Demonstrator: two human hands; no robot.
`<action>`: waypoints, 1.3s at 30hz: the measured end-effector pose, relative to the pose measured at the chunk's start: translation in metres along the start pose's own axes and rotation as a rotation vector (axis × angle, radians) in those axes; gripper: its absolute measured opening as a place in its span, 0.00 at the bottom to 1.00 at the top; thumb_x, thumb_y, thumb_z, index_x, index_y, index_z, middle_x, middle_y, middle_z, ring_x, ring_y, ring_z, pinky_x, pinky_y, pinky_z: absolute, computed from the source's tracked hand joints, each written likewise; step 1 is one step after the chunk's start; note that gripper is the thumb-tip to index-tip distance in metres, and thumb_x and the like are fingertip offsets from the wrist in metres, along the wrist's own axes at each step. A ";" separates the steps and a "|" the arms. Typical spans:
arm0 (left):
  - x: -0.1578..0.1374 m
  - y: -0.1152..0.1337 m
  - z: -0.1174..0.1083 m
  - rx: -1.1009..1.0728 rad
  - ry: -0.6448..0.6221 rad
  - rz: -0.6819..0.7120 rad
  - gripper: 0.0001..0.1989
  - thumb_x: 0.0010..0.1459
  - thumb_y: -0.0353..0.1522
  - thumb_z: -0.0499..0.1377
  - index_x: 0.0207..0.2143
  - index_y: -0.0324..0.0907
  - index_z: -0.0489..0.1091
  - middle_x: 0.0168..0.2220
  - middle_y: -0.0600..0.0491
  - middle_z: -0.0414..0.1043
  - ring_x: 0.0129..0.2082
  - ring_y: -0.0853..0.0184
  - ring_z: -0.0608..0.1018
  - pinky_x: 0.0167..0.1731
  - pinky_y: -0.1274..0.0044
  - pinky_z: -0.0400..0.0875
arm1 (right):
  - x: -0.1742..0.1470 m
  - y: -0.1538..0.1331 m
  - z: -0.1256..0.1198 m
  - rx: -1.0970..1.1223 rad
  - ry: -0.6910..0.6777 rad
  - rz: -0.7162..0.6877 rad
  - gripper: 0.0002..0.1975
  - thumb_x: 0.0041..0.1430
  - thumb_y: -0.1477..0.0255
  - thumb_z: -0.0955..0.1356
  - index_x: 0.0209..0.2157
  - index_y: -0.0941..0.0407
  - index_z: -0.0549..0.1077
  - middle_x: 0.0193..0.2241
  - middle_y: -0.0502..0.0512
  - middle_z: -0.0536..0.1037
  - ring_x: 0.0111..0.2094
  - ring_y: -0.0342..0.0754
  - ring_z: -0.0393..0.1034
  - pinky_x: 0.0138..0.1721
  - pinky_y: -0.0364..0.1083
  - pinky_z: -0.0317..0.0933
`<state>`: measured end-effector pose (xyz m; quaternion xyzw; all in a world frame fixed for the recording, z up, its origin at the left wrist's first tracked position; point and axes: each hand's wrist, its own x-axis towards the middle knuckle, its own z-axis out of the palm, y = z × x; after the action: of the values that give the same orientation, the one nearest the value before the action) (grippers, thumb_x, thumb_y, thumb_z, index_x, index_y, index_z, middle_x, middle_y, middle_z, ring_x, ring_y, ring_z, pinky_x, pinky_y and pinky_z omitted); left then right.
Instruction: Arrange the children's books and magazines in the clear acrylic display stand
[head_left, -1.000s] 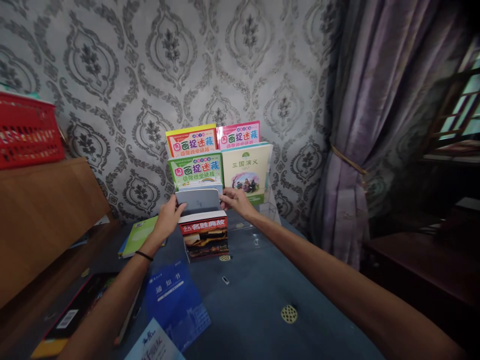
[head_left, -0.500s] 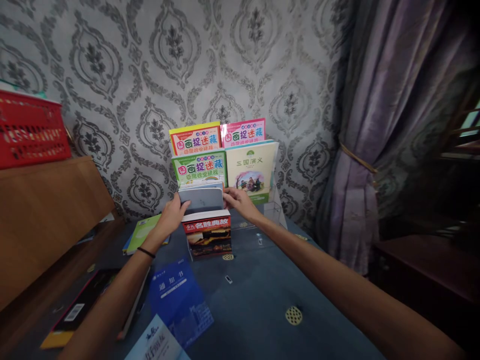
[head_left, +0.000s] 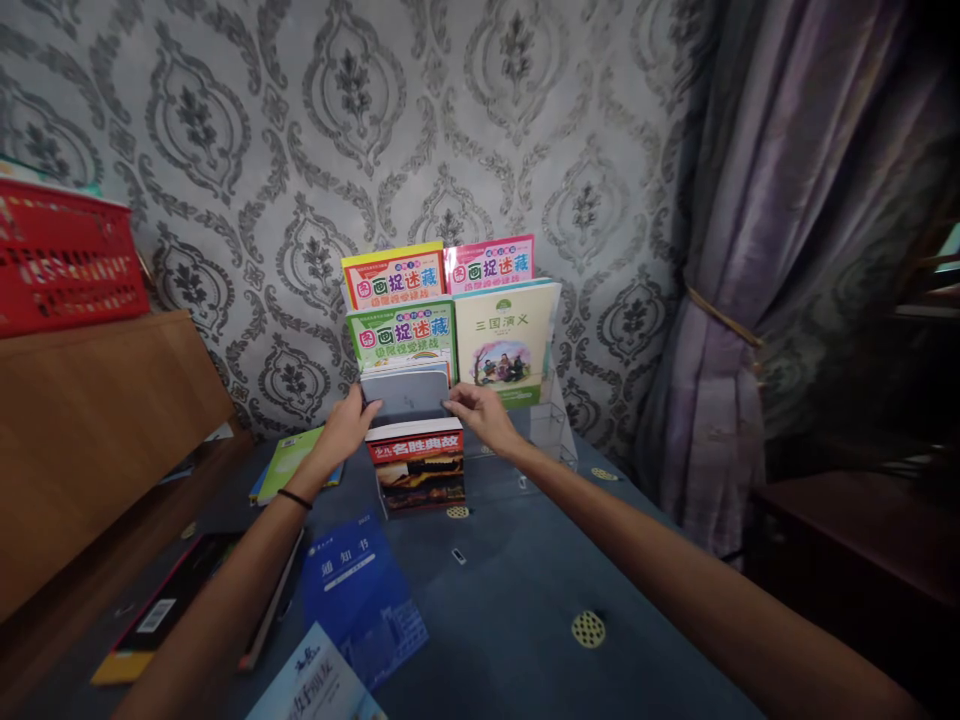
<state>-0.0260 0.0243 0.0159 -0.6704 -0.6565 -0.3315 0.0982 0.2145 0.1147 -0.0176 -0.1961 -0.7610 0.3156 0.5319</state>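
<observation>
A grey-covered book (head_left: 409, 396) stands upright in a clear stepped book rack (head_left: 551, 432). My left hand (head_left: 349, 422) is closed on its left edge, thumb across the front cover. At the right edge, my right hand (head_left: 480, 410) pinches the same book between thumb and fingers. In front of it on the lowest step stands a red-topped book (head_left: 418, 468) with a dark landscape picture. Behind it are a green picture book (head_left: 401, 335) and a cream book (head_left: 502, 345). An orange-yellow book (head_left: 394, 275) and a pink book (head_left: 491, 262) rise at the back.
On the blue tablecloth lie a blue booklet (head_left: 364, 595), a pale blue book (head_left: 315, 685), a black book (head_left: 172, 605) and a green book (head_left: 292, 465). A red basket (head_left: 67, 260) sits on a wooden cabinet (head_left: 105, 420) at left. A purple curtain (head_left: 731, 400) hangs at right.
My right hand's fingers have shifted slightly down and inward at the grey book's right edge. The grey book sits marginally lower. The whole view has drifted a little.
</observation>
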 end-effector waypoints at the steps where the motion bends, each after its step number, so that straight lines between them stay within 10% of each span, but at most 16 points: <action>1: 0.000 0.000 0.000 -0.009 -0.001 -0.004 0.11 0.64 0.36 0.54 0.47 0.42 0.66 0.46 0.43 0.79 0.47 0.53 0.80 0.45 0.66 0.72 | 0.001 -0.001 0.000 -0.027 0.006 -0.024 0.14 0.55 0.60 0.69 0.24 0.55 0.67 0.21 0.47 0.67 0.26 0.44 0.60 0.29 0.43 0.55; 13: -0.001 0.016 -0.009 0.122 -0.114 -0.054 0.13 0.66 0.33 0.51 0.49 0.37 0.65 0.46 0.39 0.78 0.47 0.52 0.80 0.46 0.67 0.71 | -0.002 0.011 0.002 -0.127 0.055 0.001 0.12 0.55 0.64 0.68 0.23 0.55 0.69 0.19 0.46 0.68 0.24 0.44 0.61 0.29 0.43 0.54; 20: 0.002 0.013 -0.011 0.110 -0.127 -0.016 0.16 0.66 0.33 0.50 0.53 0.36 0.64 0.50 0.37 0.77 0.50 0.52 0.79 0.50 0.64 0.70 | -0.002 0.014 0.005 -0.318 0.130 0.087 0.12 0.55 0.69 0.71 0.42 0.55 0.74 0.28 0.51 0.78 0.30 0.48 0.72 0.34 0.45 0.61; 39: 0.003 0.019 -0.014 0.182 -0.153 -0.049 0.12 0.67 0.33 0.51 0.49 0.36 0.65 0.49 0.35 0.77 0.51 0.52 0.79 0.50 0.65 0.71 | -0.011 0.011 0.008 -0.384 0.088 0.047 0.23 0.59 0.76 0.68 0.56 0.52 0.74 0.41 0.55 0.85 0.44 0.55 0.80 0.46 0.50 0.69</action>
<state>-0.0124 0.0170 0.0343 -0.6657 -0.7057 -0.2207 0.1003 0.2101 0.1137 -0.0343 -0.3252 -0.7785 0.1681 0.5099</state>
